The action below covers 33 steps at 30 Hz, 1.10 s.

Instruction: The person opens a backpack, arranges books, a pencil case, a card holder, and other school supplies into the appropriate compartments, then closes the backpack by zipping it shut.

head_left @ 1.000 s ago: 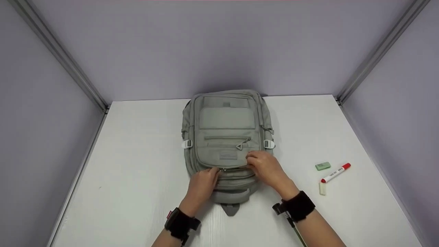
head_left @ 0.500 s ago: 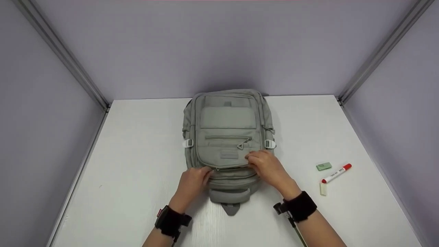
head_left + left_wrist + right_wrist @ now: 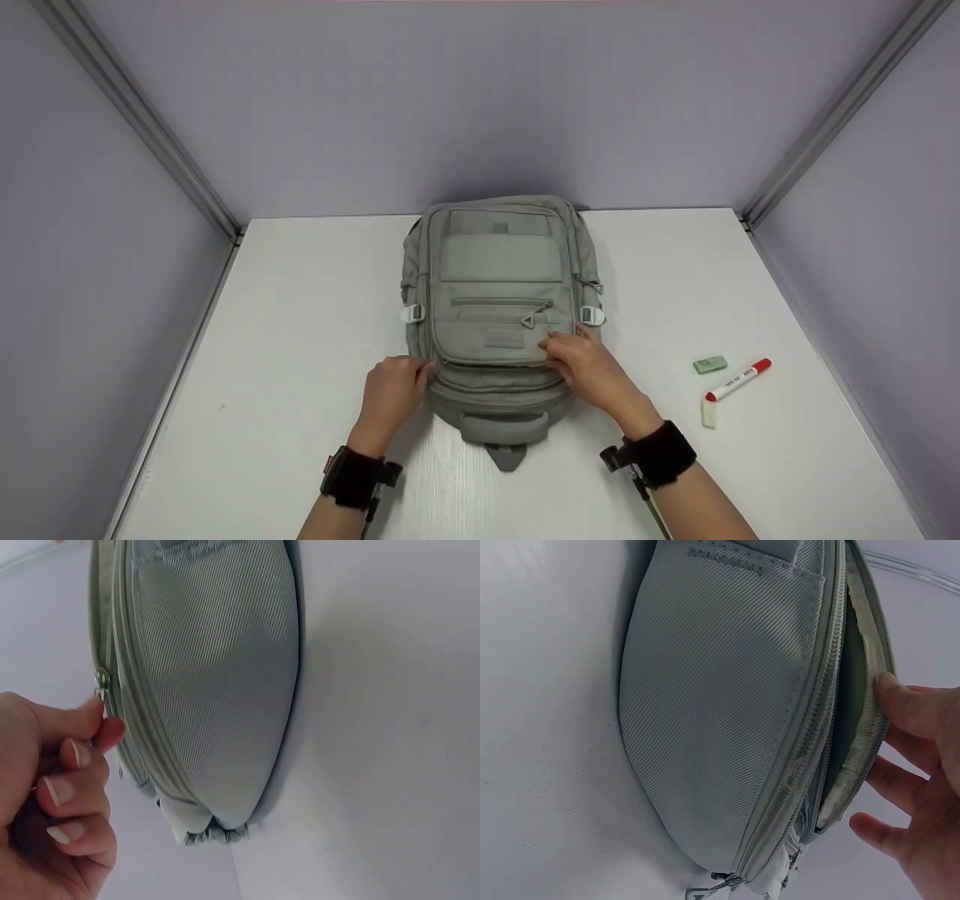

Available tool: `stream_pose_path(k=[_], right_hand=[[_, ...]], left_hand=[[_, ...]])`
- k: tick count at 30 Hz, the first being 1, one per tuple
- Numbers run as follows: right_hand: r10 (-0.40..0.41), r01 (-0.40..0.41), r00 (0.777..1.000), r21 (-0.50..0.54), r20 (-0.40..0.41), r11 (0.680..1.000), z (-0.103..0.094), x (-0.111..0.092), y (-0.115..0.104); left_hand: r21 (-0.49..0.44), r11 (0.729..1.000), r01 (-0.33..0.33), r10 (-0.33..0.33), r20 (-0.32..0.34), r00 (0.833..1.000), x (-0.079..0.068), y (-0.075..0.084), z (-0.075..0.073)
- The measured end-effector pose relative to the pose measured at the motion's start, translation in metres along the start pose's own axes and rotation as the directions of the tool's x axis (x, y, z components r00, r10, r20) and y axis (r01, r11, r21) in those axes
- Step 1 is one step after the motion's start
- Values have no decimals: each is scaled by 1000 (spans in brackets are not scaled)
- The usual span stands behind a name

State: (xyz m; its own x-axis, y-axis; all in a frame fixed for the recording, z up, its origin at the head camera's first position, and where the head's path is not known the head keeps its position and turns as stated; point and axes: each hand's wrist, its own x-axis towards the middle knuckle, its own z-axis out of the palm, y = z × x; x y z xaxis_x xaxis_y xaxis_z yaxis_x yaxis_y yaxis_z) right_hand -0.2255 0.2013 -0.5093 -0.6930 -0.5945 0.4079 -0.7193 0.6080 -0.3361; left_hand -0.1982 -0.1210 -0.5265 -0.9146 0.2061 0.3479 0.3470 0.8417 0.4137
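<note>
A grey-green backpack (image 3: 501, 259) lies front side up, its carry handle (image 3: 504, 429) toward me. At the left corner of its front pocket, my left hand (image 3: 391, 394) pinches a small zipper pull between thumb and index finger. The metal zipper slider (image 3: 102, 679) shows just above those fingertips in the left wrist view. My right hand (image 3: 589, 369) holds the pocket's front edge near the right corner. In the right wrist view its thumb lies inside the unzipped rim (image 3: 871, 720), fingers outside. The pocket gapes there; what lies deep inside is hidden.
To the right on the white table (image 3: 300, 300) lie a green eraser (image 3: 709, 364), a red-capped white marker (image 3: 739, 380) and a small cream-coloured block (image 3: 708, 414). Pale panels stand behind and at both sides. A triangular zipper pull (image 3: 528, 321) hangs on the backpack's front.
My left hand has drawn the zipper pull leftward along the pocket's edge, from near the middle to the left corner. My right hand has stayed almost in place on the rim.
</note>
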Motion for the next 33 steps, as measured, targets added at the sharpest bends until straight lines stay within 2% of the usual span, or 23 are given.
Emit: stream_pose_path(k=[5,17,24,33], right_hand=[[30,-30,999,5,14,1000,0,0,0],[78,-80,997,69,21,994,0,-2,-1],[115,-119,992,81,54,990,-3,-1,-4],[92,-96,995,92,45,991,-4,-2,-4]], left_hand=[[72,997,25,-22,-41,999,4,-4,-1],[178,984,3,19,-124,992,17,-16,3],[191,981,24,8,-169,986,37,-25,8],[200,979,29,7,-181,983,59,-31,13]])
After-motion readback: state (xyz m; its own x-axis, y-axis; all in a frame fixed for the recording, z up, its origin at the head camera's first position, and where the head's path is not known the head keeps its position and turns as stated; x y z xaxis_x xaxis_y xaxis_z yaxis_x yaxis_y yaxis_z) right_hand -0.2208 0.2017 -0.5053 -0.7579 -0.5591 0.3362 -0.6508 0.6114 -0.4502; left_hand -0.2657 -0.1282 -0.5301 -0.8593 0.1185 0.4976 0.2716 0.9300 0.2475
